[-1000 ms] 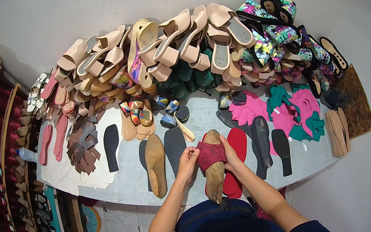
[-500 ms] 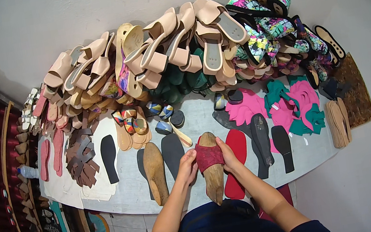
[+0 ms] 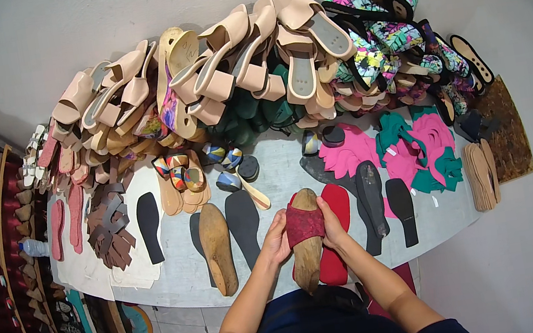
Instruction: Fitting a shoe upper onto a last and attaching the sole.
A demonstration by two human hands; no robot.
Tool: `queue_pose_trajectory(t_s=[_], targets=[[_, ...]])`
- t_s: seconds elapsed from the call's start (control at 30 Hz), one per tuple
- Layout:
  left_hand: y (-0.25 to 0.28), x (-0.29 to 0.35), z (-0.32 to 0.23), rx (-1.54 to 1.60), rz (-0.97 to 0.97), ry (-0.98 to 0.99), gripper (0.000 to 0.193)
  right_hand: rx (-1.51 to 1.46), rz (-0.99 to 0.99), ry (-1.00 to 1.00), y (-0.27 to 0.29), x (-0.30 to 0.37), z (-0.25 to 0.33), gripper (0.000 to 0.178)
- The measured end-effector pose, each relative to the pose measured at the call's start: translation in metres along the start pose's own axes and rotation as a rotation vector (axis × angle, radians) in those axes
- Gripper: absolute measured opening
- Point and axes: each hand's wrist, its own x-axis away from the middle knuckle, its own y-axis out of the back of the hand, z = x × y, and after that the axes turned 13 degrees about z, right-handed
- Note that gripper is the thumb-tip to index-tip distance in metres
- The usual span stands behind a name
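Between my two hands is a wooden shoe last (image 3: pixel 307 269), its toe end pointing away from me. A dark red patterned strap (image 3: pixel 305 227) wraps across its front part. My left hand (image 3: pixel 277 238) grips the strap and last from the left side. On the right side, my right hand (image 3: pixel 332 224) grips them with its fingers partly hidden. Beneath the last lies a pair of red insoles (image 3: pixel 336 225), the left one mostly covered. Another wooden last (image 3: pixel 217 250) rests to the left, on top of a dark sole, with a dark grey sole (image 3: pixel 243 221) beside it.
Beige heeled sandals (image 3: pixel 222 56) and floral sandals (image 3: pixel 392 37) are piled along the table's back. Pink cut pieces (image 3: pixel 350 150), brown straps (image 3: pixel 110 224), black soles (image 3: pixel 401 212) and stacked tan insoles (image 3: pixel 480 176) lie around. A rack of lasts (image 3: pixel 27 271) stands at the left.
My hands and the held last have shifted slightly right relative to the table. Both hands keep their hold on the last and strap. The whole view has moved a little.
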Motion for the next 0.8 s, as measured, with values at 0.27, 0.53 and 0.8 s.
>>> queue_pose_trajectory(t_s=[0.27,0.53,0.8], targets=[[0.001,0.011,0.002,-0.769,-0.188,-0.166,0.018,0.214,-0.121,0.026,0.0,-0.001,-0.005,0.05],[-0.024,0.014,0.012,-0.342,-0.227,-0.095,0.036,0.272,-0.019,0.045,0.001,-0.004,-0.005,0.049],[-0.02,0.021,0.001,-0.211,-0.207,-0.053,0.044,0.445,0.018,0.074,0.012,0.017,-0.014,0.038]])
